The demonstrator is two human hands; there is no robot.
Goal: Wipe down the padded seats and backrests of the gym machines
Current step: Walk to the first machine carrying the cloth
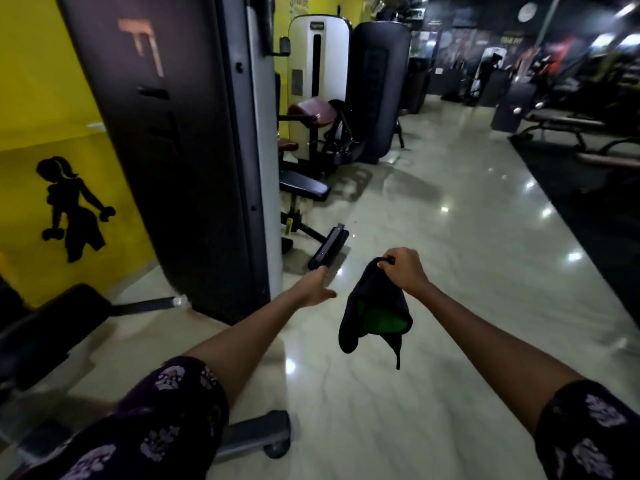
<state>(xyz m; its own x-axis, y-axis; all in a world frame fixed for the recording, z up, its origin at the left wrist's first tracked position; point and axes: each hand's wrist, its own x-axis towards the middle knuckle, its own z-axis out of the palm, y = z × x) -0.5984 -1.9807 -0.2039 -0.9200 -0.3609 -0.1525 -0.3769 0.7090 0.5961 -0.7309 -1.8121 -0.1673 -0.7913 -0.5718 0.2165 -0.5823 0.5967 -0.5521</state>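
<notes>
Right hand [405, 271] grips a dark cloth [375, 313]; left hand [317, 285] hangs free, fingers straight.

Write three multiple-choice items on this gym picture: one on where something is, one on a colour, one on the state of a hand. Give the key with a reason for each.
1. Where does the cloth hang?
A. From the right hand, over the tiled floor
B. Draped on a black seat pad
C. Flat on the floor

2. What colour shows on the inner side of the black cloth?
A. Red
B. Green
C. White

3. How is the left hand?
A. Gripping the cloth
B. Pressed on a backrest
C. Open, fingers straight, holding nothing

Key:
1 A: the right hand pinches the cloth's top and it dangles above the floor, touching no pad.
2 B: a green patch shows inside the fold.
3 C: the left hand reaches forward with its fingers extended, apart from the cloth.
</notes>
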